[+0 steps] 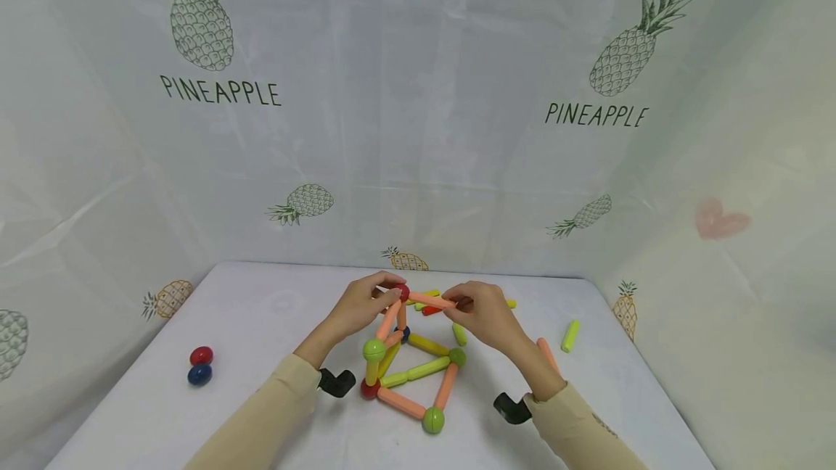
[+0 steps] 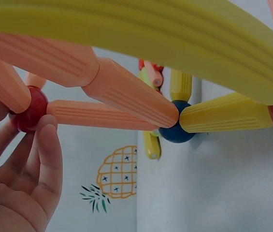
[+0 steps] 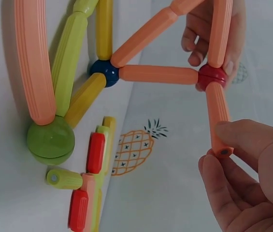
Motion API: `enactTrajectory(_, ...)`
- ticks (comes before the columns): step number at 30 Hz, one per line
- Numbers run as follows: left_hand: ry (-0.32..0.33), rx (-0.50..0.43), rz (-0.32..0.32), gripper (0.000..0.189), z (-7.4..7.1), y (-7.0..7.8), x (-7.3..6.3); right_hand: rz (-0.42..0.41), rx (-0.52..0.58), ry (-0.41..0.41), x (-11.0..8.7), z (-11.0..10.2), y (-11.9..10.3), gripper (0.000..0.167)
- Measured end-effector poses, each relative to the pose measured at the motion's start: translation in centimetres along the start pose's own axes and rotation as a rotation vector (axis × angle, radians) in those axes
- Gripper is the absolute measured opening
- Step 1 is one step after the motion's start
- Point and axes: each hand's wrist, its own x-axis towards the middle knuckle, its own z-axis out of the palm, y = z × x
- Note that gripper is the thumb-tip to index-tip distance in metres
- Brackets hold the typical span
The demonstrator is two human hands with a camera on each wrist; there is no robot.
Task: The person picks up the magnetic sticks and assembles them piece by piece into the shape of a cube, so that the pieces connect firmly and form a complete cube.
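Observation:
My left hand point(image 1: 358, 304) grips a red ball point(image 2: 34, 110) at the top of a frame of rods and balls. In my right hand point(image 1: 486, 314), thumb and fingers pinch the free end of a peach rod point(image 3: 217, 106); its other end meets that red ball. Another peach rod point(image 3: 160, 74) runs from the red ball down to a blue ball point(image 3: 106, 73). Lower on the frame, a raised green ball point(image 1: 374, 350) stands over a second red ball point(image 1: 369, 389). Yellow, lime and peach rods join the base, with green balls point(image 1: 433, 421) at its corners.
Loose red, yellow and lime rods lie behind the frame, among them a red rod point(image 3: 96, 152). A lime rod point(image 1: 570, 336) is at the right, and a peach rod point(image 1: 547, 354) lies partly behind my right forearm. Loose red point(image 1: 201, 355) and blue point(image 1: 199, 374) balls sit at the left.

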Motion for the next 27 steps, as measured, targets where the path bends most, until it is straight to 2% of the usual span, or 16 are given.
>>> enactTrajectory(4, 0.005, 0.008, -0.004, 0.03, 0.03, 0.01, 0.02, 0.002, -0.01, 0.004, 0.03, 0.04, 0.1, 0.013)
enactTrajectory(17, 0.003, 0.023, 0.006, 0.03, 0.08, 0.34, -0.14, 0.095, 0.004, -0.017, -0.33, -0.08, 0.4, 0.016)
enactTrajectory(27, 0.004, 0.032, 0.02, 0.03, 0.1, 0.12, 0.01, 0.067, -0.029, -0.034, -0.41, -0.3, 0.52, 0.017)
